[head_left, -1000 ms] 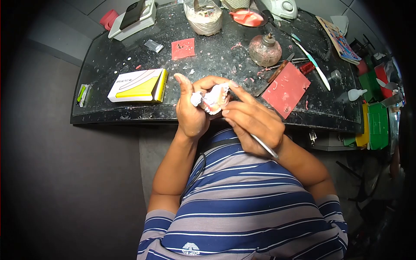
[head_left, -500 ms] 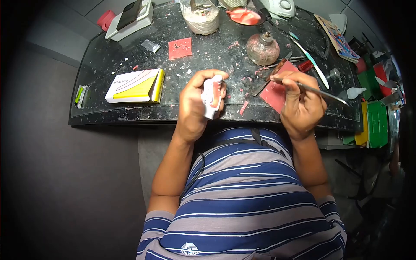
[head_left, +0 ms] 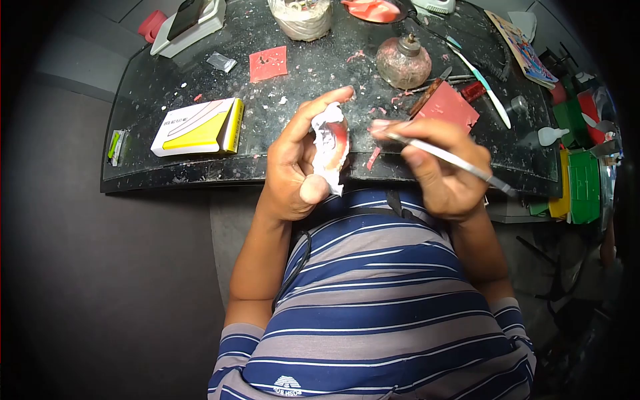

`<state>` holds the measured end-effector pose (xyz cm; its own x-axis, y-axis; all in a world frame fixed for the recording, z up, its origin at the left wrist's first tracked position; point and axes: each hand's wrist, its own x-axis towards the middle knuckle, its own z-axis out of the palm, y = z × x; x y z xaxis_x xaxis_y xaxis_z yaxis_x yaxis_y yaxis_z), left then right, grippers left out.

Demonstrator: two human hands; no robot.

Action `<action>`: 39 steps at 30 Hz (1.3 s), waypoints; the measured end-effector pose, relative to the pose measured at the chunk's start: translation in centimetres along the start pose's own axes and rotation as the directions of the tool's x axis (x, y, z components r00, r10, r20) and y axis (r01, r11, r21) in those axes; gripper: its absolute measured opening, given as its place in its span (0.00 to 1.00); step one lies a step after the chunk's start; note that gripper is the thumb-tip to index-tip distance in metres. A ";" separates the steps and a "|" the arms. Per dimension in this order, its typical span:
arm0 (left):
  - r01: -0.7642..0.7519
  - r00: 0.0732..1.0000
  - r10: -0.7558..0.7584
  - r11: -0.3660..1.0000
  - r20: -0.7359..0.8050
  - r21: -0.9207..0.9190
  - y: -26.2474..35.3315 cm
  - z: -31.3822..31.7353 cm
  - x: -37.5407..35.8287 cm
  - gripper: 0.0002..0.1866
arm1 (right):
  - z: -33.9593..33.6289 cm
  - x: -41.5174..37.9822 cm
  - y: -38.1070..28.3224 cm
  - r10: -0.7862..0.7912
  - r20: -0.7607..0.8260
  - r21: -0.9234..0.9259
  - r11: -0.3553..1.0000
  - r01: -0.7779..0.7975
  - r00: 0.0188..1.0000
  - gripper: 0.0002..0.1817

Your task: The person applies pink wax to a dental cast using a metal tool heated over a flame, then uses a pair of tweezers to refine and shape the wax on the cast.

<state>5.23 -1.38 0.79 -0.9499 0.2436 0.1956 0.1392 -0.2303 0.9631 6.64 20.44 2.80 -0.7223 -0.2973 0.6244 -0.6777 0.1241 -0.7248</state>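
A white dental cast (head_left: 328,148) with a reddish-pink wax layer on it rests in my left hand (head_left: 291,165), with the thumb at its lower end and the fingers curled behind it. My right hand (head_left: 451,168) pinches a thin metal tool (head_left: 460,161), which slants from the fingertips down to the right. The fingertips are just right of the cast, apart from it. Under and beyond the right hand lies a pink wax sheet (head_left: 445,107). A small pink wax strip (head_left: 373,158) is on the table between the hands.
On the black table (head_left: 200,170) are a yellow-white box (head_left: 200,127), a square wax piece (head_left: 269,64), a glass burner (head_left: 404,63), a toothbrush (head_left: 485,87), a knife (head_left: 427,95) and a plastic-lined bowl (head_left: 301,19). Green bins (head_left: 585,187) stand at the right.
My right hand has moved left with the tool, closer to the cast. The cast in my left hand has turned, showing more of its inner side. The view has shifted slightly.
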 end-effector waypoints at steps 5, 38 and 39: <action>-0.035 0.988 0.056 0.989 0.142 -0.145 -0.5 -1.0 0.1 0.66 | 1.2 1.1 0.0 -0.128 0.115 -0.144 0.979 0.144 0.985 0.09; 0.032 0.993 -0.021 0.996 0.120 -0.089 -0.2 -1.0 0.2 0.73 | 2.7 0.3 0.8 -0.053 0.029 -0.028 0.998 0.054 0.998 0.07; 0.032 0.993 -0.021 0.996 0.120 -0.089 -0.4 -1.2 0.2 0.73 | 2.8 0.4 0.7 -0.030 0.014 -0.060 0.998 0.031 0.999 0.07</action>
<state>4.60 -2.36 0.21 -0.9122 0.3598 0.1962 0.0837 -0.3051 0.9486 6.28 17.78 1.69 -0.6997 -0.3144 0.6415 -0.7066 0.1718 -0.6865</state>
